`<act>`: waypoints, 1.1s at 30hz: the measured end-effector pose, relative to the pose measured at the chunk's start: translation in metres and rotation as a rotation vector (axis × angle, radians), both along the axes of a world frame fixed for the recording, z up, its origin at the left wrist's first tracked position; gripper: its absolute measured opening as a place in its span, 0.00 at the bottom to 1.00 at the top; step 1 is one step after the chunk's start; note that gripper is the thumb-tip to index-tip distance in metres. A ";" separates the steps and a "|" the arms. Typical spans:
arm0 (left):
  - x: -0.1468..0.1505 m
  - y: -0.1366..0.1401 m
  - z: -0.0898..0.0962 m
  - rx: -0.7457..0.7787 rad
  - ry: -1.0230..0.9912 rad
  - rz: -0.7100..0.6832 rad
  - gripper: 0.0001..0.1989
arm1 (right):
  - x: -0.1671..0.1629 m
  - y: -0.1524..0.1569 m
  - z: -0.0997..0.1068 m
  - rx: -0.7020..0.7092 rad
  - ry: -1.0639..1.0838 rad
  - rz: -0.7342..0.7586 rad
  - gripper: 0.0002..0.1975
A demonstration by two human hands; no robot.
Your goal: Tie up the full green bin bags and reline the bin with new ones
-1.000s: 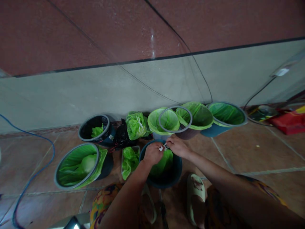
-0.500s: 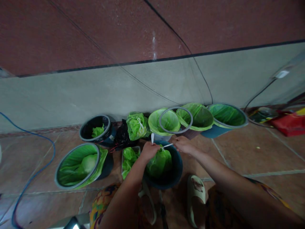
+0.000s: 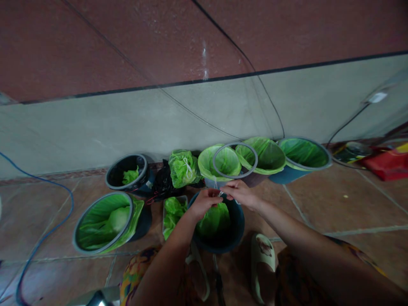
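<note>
Over a dark blue bucket (image 3: pixel 237 231) between my feet, both of my hands are close together at a white drawstring (image 3: pixel 220 193). My left hand (image 3: pixel 205 202) pinches one part of the string. Fingers bent, my right hand (image 3: pixel 239 194) grips another part just to the right. Below them a green plastic bag (image 3: pixel 214 221) bulges inside the bucket, its neck partly hidden by my fingers. Behind the bucket, against the wall, sits another green bag tied with a white string (image 3: pixel 185 168).
Bins with green liners (image 3: pixel 219 159) stand along the wall, one topped by a loose grey ring (image 3: pixel 214 163). At left are a lined bin (image 3: pixel 76 238), a black-lined bin (image 3: pixel 108 176) and a small tray of leaves (image 3: pixel 174 212). A blue cable (image 3: pixel 72 204) crosses the floor.
My hands have come closer together over the bag. The string ends, stretched apart earlier, are now bunched between my fingers. The bins have stayed put.
</note>
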State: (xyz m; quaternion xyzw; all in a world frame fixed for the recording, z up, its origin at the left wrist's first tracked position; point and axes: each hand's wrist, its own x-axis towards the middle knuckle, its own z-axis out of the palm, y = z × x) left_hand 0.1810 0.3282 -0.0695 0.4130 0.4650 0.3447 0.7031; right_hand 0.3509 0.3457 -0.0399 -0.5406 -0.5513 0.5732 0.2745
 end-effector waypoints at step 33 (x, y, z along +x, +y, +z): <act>0.006 0.000 -0.017 0.247 0.249 0.059 0.12 | -0.010 -0.013 -0.019 -0.115 0.203 0.132 0.11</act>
